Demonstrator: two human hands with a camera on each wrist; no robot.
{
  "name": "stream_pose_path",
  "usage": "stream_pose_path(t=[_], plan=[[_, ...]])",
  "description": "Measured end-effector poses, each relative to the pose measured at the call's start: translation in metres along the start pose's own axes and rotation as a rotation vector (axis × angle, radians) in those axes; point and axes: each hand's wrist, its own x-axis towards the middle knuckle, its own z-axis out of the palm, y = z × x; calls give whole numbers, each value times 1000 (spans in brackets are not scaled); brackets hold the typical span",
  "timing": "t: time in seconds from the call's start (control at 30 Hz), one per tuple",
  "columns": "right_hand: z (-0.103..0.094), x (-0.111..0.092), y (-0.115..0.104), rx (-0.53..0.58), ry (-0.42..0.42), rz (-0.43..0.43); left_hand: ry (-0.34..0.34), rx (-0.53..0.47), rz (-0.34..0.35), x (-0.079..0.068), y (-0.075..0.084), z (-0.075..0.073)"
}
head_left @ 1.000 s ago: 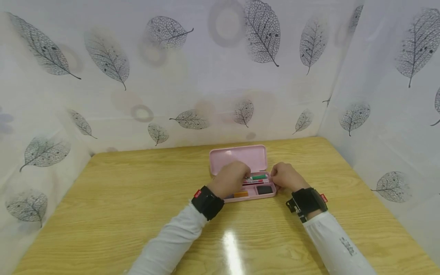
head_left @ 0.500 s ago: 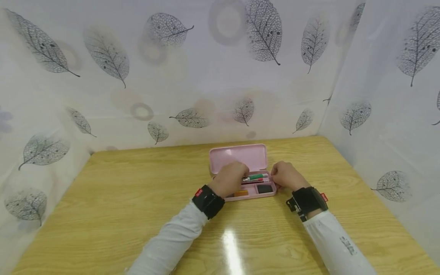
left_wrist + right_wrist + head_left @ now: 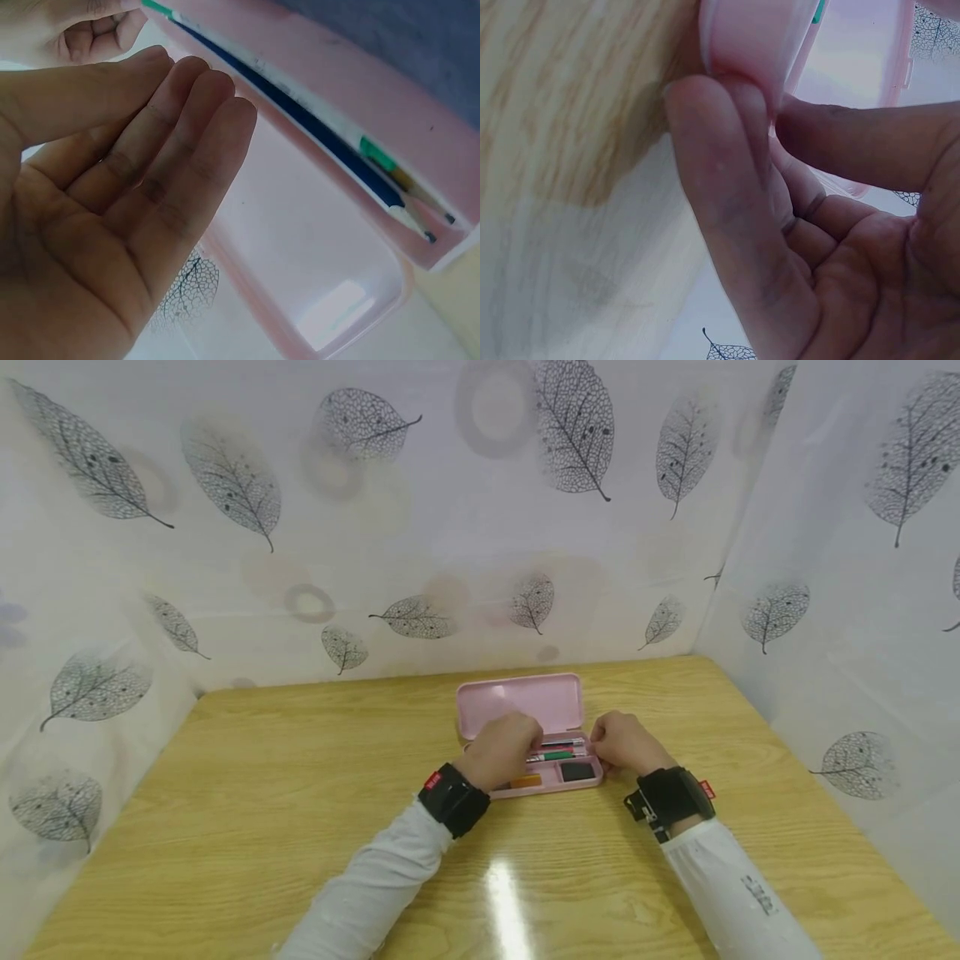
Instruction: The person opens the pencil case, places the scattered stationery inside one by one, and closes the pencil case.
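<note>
A pink pencil case lies with its lid raised at the back. My left hand is over its left half, covering part of the contents. In the left wrist view the left fingers are fairly straight, thumb tip against the index finger, beside a green-and-white pen and a dark blue pencil. The green pen lies lengthwise in the long rear compartment in the head view. My right hand pinches the case's right end between thumb and fingers, seen close up in the right wrist view.
The case's front compartments hold an orange-yellow block and a dark rectangular block. All of it stands on a wood-grain table, near a leaf-patterned curtain behind and on both sides.
The green pen has shifted toward the front of the long compartment, tilting partway and now lying nearly straight. The left hand has barely moved. The right hand keeps its grip on the case.
</note>
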Motion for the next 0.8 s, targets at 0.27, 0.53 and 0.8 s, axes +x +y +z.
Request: stream_pose_path(t=[0.27, 0.53, 0.8], plan=[[0, 0, 0, 2, -3, 2, 67, 7, -39, -1, -6, -19], [0, 1, 0, -5, 0, 14, 276, -81, -241, -8, -37, -45], [2, 2, -1, -7, 4, 19, 239, -167, -415, -14, -65, -57]])
